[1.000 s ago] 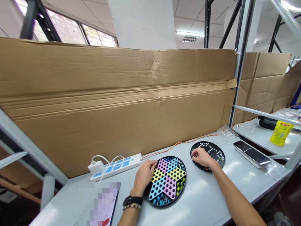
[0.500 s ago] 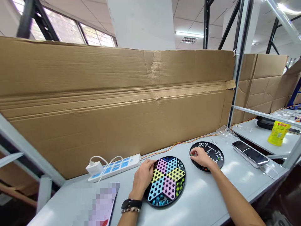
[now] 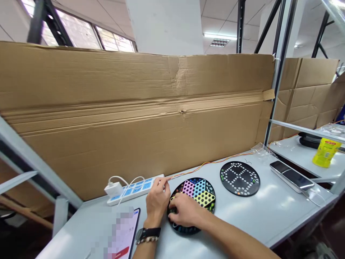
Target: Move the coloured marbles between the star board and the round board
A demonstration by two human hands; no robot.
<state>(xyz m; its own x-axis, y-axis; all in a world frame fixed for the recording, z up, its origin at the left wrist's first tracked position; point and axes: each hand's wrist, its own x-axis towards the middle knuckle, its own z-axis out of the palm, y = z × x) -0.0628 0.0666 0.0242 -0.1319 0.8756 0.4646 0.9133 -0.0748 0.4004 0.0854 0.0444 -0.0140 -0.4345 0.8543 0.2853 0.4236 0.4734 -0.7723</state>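
Observation:
A round black Chinese checkers board (image 3: 205, 199) with a pink, blue and yellow star full of holes lies on the table. Glass marbles sit in the pockets around its star. My right hand (image 3: 187, 211) reaches over the board's left part, fingers curled down at its left rim; whatever they pinch is hidden. Beside that rim, my left hand (image 3: 157, 199) has its fingers bent together, and I cannot make out anything between them. To the right lies a black disc (image 3: 239, 178) with white dots and a few small green and orange pieces near its edges.
A white power strip (image 3: 134, 190) with a plugged-in charger stands behind my left hand. A partly blurred tablet-like screen (image 3: 126, 233) lies at front left. On the right are a phone (image 3: 292, 175) on a white box and a yellow pouch (image 3: 326, 153). Cardboard (image 3: 134, 144) walls the back.
My right hand has left the dotted disc and moved left onto the checkers board. My left hand has shifted slightly left, off the board's upper left edge. The view has turned a little.

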